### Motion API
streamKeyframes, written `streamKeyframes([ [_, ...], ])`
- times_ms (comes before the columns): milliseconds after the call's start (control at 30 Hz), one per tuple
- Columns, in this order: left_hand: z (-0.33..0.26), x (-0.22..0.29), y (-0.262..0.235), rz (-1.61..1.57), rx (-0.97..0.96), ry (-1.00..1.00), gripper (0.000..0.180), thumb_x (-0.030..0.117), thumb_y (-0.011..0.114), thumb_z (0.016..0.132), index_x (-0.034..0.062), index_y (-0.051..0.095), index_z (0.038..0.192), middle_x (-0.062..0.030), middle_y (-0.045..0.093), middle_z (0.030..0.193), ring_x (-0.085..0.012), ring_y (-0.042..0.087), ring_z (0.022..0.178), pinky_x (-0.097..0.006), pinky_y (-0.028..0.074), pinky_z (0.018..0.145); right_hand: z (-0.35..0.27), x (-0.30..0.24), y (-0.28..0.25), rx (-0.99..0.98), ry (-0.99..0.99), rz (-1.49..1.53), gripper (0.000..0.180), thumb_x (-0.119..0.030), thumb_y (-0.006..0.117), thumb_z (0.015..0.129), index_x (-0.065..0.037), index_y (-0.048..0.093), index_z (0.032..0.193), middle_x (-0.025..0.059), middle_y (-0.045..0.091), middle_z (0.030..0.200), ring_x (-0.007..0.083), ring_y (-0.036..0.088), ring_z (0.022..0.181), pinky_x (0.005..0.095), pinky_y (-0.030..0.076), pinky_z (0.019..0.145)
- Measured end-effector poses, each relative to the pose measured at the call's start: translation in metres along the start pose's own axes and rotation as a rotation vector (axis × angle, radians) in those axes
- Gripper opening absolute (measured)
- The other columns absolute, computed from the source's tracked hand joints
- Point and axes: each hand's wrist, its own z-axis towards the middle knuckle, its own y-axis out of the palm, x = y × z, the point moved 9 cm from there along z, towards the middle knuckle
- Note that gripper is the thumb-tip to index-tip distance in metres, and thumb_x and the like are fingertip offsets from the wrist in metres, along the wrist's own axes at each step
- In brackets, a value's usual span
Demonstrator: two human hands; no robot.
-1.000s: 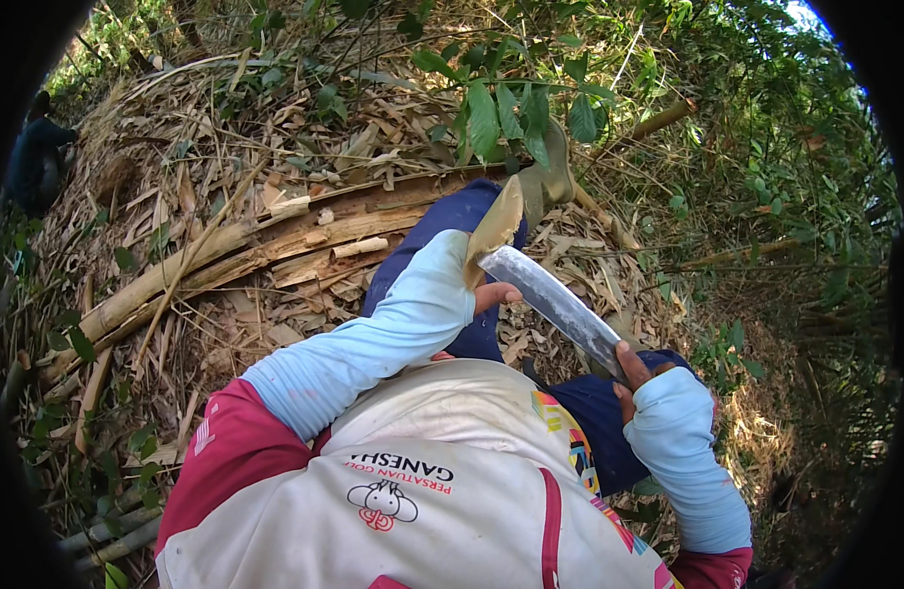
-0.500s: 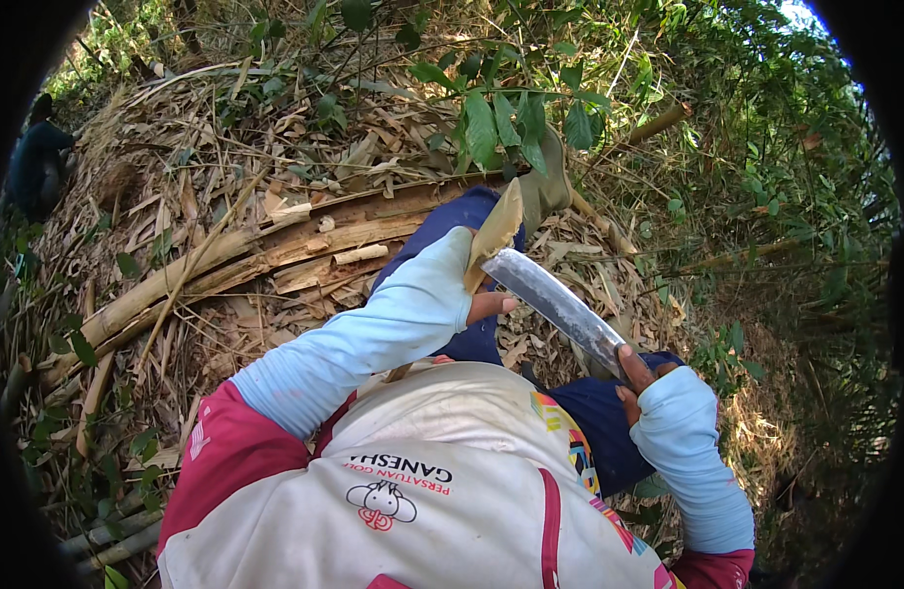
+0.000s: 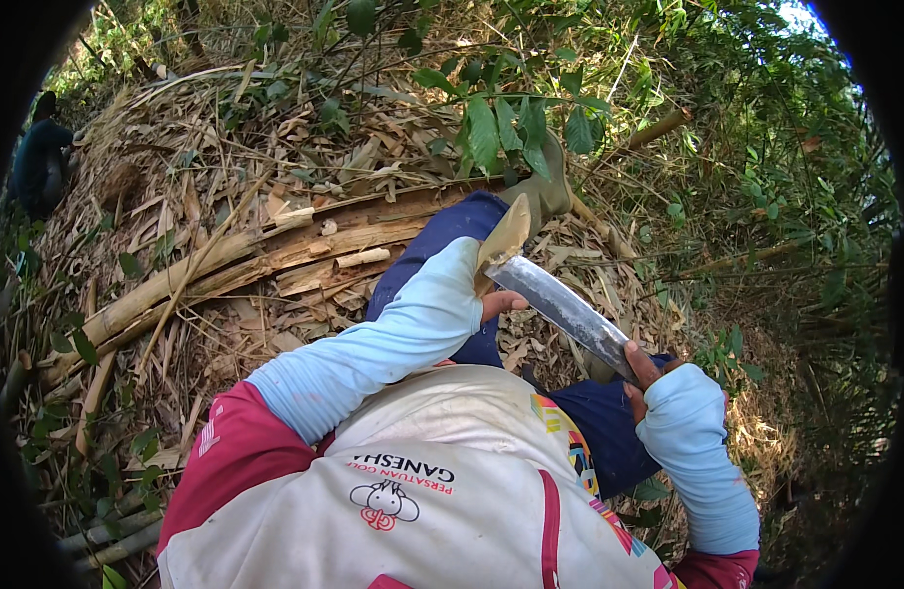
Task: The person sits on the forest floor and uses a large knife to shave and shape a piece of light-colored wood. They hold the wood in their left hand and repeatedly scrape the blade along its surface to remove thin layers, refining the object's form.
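Observation:
My left hand (image 3: 495, 303), mostly covered by a light blue sleeve, is closed around a tan, pointed piece of wood (image 3: 506, 234). The wood stands tilted above my bent leg, with a rough, jagged cut on its right side. In my right hand (image 3: 648, 374) is the handle of a machete (image 3: 575, 314), mostly hidden by the fingers. Its broad, grey blade slants up to the left. The blade's tip end lies against or very close to the cut part of the wood, just above my left thumb.
A long split bamboo trunk (image 3: 246, 260) lies on ground covered with dry chips and leaves (image 3: 216, 177). A leafy green branch (image 3: 506, 126) hangs ahead, near my boot (image 3: 545, 182). Dense brush rises on the right. Another person (image 3: 39, 162) in dark clothing is at the far left.
Both hands have shifted slightly to the right, carrying the wood and the machete with them. The wood's tip sits a little lower. Both grips are the same.

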Motion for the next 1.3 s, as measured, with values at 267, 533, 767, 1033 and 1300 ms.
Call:
streamKeyframes([
  [267, 0.0, 0.004, 0.0, -0.033, -0.031, 0.017, 0.064, 0.049, 0.083, 0.066, 0.0001, 0.056, 0.097, -0.0151, 0.062, 0.083, -0.0285, 0.061, 0.078, -0.037, 0.048, 0.071, -0.002, -0.001, -0.008, 0.052, -0.015, -0.062, 0.058, -0.024, 0.073, 0.077, -0.028, 0.054, 0.132, 0.0085, 0.05, 0.065, 0.0251, 0.052, 0.052, 0.041, 0.038, 0.047],
  [533, 0.003, 0.004, -0.003, 0.024, -0.033, -0.061, 0.07, 0.056, 0.079, 0.068, -0.0029, 0.058, 0.097, -0.0204, 0.062, 0.086, -0.0336, 0.062, 0.079, -0.04, 0.048, 0.07, 0.001, 0.0, -0.007, 0.057, 0.029, -0.065, 0.059, -0.026, 0.073, 0.076, -0.028, 0.054, 0.132, 0.0097, 0.051, 0.066, 0.0255, 0.052, 0.052, 0.0414, 0.037, 0.046],
  [767, -0.004, 0.016, -0.011, -0.075, -0.105, 0.039, 0.069, 0.052, 0.077, 0.073, -0.0015, 0.053, 0.108, -0.0171, 0.061, 0.086, -0.0323, 0.06, 0.08, -0.038, 0.048, 0.073, -0.001, 0.01, 0.004, -0.054, 0.046, -0.015, 0.052, -0.031, 0.065, 0.083, -0.031, 0.052, 0.134, 0.0087, 0.054, 0.071, 0.0248, 0.056, 0.057, 0.0433, 0.037, 0.046],
  [1033, -0.005, 0.031, -0.011, -0.16, 0.043, 0.232, 0.061, 0.041, 0.079, 0.075, -0.0008, 0.053, 0.11, -0.0167, 0.061, 0.089, -0.0302, 0.058, 0.08, -0.037, 0.047, 0.075, -0.004, 0.012, -0.004, 0.016, 0.009, 0.034, 0.053, -0.03, 0.067, 0.081, -0.03, 0.054, 0.132, 0.0086, 0.053, 0.068, 0.0248, 0.054, 0.054, 0.0433, 0.037, 0.045],
  [1300, -0.001, 0.024, -0.011, 0.035, 0.097, 0.064, 0.056, 0.047, 0.076, 0.076, -0.0016, 0.056, 0.096, -0.0192, 0.06, 0.08, -0.0337, 0.06, 0.075, -0.04, 0.047, 0.068, -0.004, 0.015, -0.006, -0.006, 0.063, -0.002, 0.053, -0.031, 0.067, 0.082, -0.03, 0.053, 0.133, 0.0083, 0.052, 0.066, 0.0257, 0.054, 0.054, 0.0422, 0.038, 0.046],
])
